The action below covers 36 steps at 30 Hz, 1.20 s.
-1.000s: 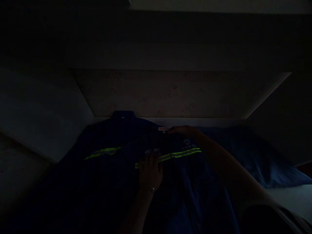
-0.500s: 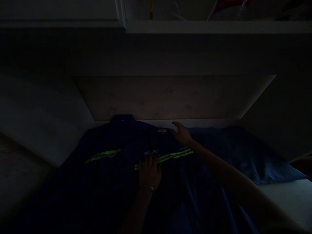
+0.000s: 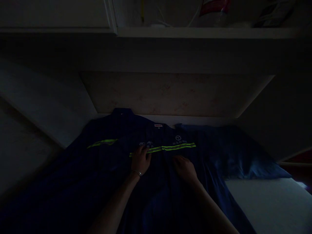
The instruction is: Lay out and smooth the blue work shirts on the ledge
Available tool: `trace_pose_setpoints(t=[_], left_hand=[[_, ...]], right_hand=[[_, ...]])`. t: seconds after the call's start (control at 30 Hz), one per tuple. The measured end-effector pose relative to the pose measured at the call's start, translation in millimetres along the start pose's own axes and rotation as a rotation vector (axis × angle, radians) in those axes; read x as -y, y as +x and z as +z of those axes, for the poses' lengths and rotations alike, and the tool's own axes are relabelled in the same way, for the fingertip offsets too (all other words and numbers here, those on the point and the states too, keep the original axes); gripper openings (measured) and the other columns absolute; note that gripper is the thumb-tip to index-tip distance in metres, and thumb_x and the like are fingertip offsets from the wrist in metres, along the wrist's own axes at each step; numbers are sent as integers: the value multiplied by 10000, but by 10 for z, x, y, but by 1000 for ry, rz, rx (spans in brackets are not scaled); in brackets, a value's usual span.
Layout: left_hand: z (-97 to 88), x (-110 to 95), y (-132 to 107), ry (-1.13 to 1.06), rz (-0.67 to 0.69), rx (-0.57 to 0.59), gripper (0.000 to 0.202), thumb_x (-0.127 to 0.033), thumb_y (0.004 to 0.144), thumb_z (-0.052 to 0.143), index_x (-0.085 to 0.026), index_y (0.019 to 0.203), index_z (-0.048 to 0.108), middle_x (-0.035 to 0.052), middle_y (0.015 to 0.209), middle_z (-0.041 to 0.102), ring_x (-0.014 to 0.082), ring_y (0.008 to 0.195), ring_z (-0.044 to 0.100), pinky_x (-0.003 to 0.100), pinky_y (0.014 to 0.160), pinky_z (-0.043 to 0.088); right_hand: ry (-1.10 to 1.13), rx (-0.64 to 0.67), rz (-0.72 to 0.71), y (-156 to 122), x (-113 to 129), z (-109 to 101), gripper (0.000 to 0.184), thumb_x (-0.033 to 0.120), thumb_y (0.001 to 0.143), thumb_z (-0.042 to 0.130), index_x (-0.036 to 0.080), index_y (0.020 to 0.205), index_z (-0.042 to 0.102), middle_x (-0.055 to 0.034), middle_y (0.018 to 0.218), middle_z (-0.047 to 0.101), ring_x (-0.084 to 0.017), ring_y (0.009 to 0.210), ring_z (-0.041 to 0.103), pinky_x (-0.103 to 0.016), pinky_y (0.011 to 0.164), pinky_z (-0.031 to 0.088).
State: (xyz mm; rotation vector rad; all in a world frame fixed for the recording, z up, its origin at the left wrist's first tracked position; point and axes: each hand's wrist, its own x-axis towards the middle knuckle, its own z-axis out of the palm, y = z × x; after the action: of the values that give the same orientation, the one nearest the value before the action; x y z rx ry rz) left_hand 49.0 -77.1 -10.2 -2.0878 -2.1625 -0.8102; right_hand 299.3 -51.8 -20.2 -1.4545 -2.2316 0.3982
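A dark blue work jacket lies spread out, front up, with a yellow-green reflective stripe across its chest. Its collar label and pale chest prints face me. My left hand, with a bracelet at the wrist, rests on the chest by the stripe, thumb apart from the fingers. On the other side of the front, just below the stripe, my right hand has its fingers curled in against the cloth. Dim light hides the fingertips. A second dark blue garment with a similar stripe lies partly beneath, at the left.
A blue satin-like pillow lies to the right on a pale surface. Behind stands a patterned wall panel. Overhead runs a shelf edge with a red package and other items; a cabinet door is at upper left.
My right hand has come down from the jacket's shoulder to below the stripe, and its fingers have curled. My left hand has shifted slightly left and up. The jacket's right chest lies flatter, showing its round emblem.
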Motion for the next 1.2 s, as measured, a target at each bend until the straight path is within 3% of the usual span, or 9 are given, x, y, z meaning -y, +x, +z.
trace_pose_setpoints(t=[0.1, 0.2, 0.37, 0.47, 0.6, 0.87, 0.97, 1.07, 1.2], left_hand=[[-304, 174, -83, -18, -19, -166, 288, -346, 918, 486, -193, 1099, 649, 125, 1243, 587, 240, 1159, 554, 390, 1024, 444], [-694, 601, -204, 149, -145, -238, 360, -420, 902, 482, -170, 1119, 622, 142, 1204, 588, 278, 1179, 536, 422, 1037, 418], [-1054, 1490, -365, 337, -605, 206, 732, -636, 779, 521, -75, 1248, 555, 249, 1249, 577, 413, 1195, 541, 524, 987, 422], [-1089, 1706, -356, 174, -670, 312, 713, -565, 747, 588, -93, 1278, 526, 226, 1282, 598, 359, 1206, 566, 442, 995, 438], [-1077, 1635, -238, 49, -604, 253, 579, -330, 734, 623, -155, 1276, 518, 148, 1281, 638, 255, 1132, 636, 322, 908, 499], [-1263, 1103, 16, -4, -362, -28, 482, -237, 771, 534, -201, 1250, 562, 100, 1319, 614, 260, 1207, 580, 405, 1048, 430], [-1282, 698, 91, -240, -225, 116, 527, -397, 812, 570, -249, 1315, 515, 71, 1354, 591, 245, 1143, 621, 396, 1001, 480], [-1089, 443, 134, -452, -192, 233, 585, -537, 878, 479, -250, 1386, 438, 75, 1418, 539, 213, 1151, 620, 370, 1002, 484], [-556, 469, 91, -135, -116, 236, 601, -534, 940, 326, -174, 1403, 455, 114, 1495, 447, 254, 1380, 402, 468, 1156, 292]], right_hand=[[-56, 24, -11, 12, 37, -10, 278, 268, 966, 394, 228, 1000, 667, -39, 1003, 702, -196, 902, 653, -299, 791, 451], [-8, 41, -24, 32, 20, -29, 277, 268, 969, 399, 230, 1003, 671, -30, 1025, 704, -188, 921, 655, -285, 792, 447], [27, 64, -8, 48, 1, -42, 279, 303, 972, 405, 254, 1007, 677, -5, 1052, 712, -192, 920, 662, -291, 769, 439], [24, 79, -16, 41, 15, -61, 277, 313, 972, 408, 255, 1012, 675, -7, 1057, 713, -195, 922, 661, -294, 766, 432], [21, 53, -37, 23, 40, -95, 265, 296, 967, 418, 246, 978, 678, -10, 1012, 717, -188, 901, 660, -285, 753, 425], [17, 50, -54, 25, 39, -112, 265, 280, 964, 420, 252, 972, 684, -4, 988, 719, -171, 886, 659, -271, 740, 409], [19, 56, -53, 32, 29, -101, 259, 288, 963, 425, 252, 993, 680, -7, 1000, 717, -168, 894, 655, -268, 746, 405], [18, 54, -50, 31, 33, -102, 264, 296, 965, 420, 255, 996, 679, -10, 999, 715, -168, 896, 651, -270, 757, 402], [39, 59, -63, 25, 39, -122, 260, 279, 959, 423, 257, 1000, 679, -4, 1031, 714, -166, 920, 648, -268, 785, 406]])
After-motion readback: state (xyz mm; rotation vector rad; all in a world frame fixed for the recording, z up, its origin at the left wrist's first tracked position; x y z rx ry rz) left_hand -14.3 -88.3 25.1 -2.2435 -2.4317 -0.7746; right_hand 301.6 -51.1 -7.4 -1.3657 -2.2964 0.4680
